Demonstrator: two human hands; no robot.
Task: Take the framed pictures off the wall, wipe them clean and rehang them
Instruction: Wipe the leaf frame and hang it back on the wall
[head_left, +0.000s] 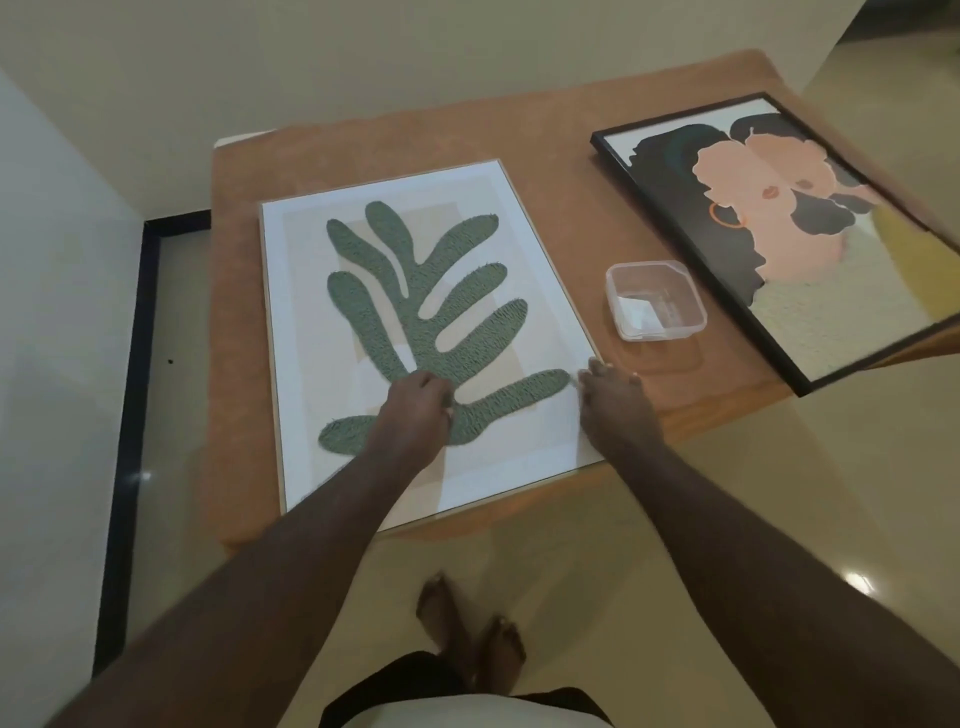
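Two framed pictures are lying flat on a tabletop (545, 130) draped in orange cloth, in a room with pale walls and a glossy floor. Between them a clear plastic container (655, 300) is sitting. Left hand (413, 415) is pressing on the leaf picture (415, 332) glass, fingers curled under; whether its grip is holding anything cannot be told. Right hand (613, 402) is resting loosely open at that frame's right edge. Portrait picture (810, 228) is overhanging the tabletop's right side.

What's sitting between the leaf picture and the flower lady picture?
A clear plastic tub sits on the orange cloth between the leaf picture and the lady picture, as the head view shows.
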